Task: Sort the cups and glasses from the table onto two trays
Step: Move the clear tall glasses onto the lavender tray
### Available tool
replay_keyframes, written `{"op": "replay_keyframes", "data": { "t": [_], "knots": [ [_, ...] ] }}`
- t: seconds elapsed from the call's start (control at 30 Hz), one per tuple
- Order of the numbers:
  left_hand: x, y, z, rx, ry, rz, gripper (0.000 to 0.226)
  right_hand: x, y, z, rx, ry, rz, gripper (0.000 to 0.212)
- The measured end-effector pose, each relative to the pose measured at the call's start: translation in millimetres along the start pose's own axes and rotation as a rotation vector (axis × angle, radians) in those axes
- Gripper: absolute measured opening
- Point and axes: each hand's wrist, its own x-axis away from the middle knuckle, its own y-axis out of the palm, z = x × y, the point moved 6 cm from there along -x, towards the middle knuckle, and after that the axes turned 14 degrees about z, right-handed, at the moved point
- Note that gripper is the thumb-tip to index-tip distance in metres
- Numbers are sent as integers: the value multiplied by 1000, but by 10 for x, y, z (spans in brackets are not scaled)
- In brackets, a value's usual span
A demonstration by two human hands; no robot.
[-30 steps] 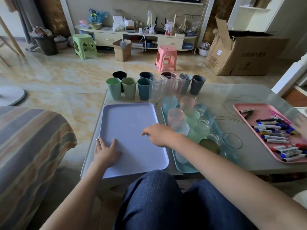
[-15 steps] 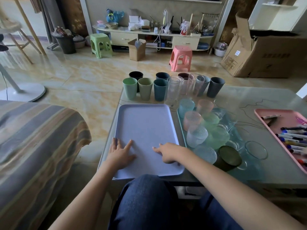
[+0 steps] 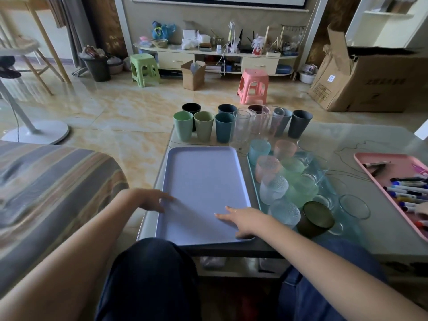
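The left hand (image 3: 150,200) lies at the left rim of the lavender tray (image 3: 203,179), fingers straight and spread, gripping nothing. This tray sits on the near left part of the glass-topped table (image 3: 382,237). Behind it stands a row of plastic cups (image 3: 203,126), green through dark blue, then tall clear glasses (image 3: 254,123) beside them. The right hand (image 3: 245,220) rests flat on the tray's near right corner, fingers extended, holding nothing. Just right, a teal tray (image 3: 253,181) carries tinted glasses (image 3: 278,179) packed together (some textured, one dark green). At the far right lies a pink tray (image 3: 370,158) of markers (image 3: 407,188).
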Motion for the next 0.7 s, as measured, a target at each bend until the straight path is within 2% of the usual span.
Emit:
{"op": "replay_keyframes", "data": {
  "t": [0.17, 0.23, 0.37, 0.43, 0.57, 0.7],
  "knots": [
    [-212, -274, -38, -16, -61, -37, 56, -68, -46, 80, -89, 32, 206, 55],
    [-227, -191, 13, 13, -74, -11, 61, -79, -32, 140, -95, 83, 228, 52],
    [-239, -50, 37, 110, -101, 262, 76, -135, -13, 212, -137, 134, 246, 56],
    [-242, -4, -50, 147, -132, 334, 79, -163, 10, 226, -214, 178, 245, 56],
    [-263, 36, -139, 100, -156, 340, 66, -154, 67, 246, -309, 241, 239, 48],
    [-279, 44, -146, 60, -145, 275, 85, -120, 104, 252, -348, 253, 202, 42]
  ]
}}
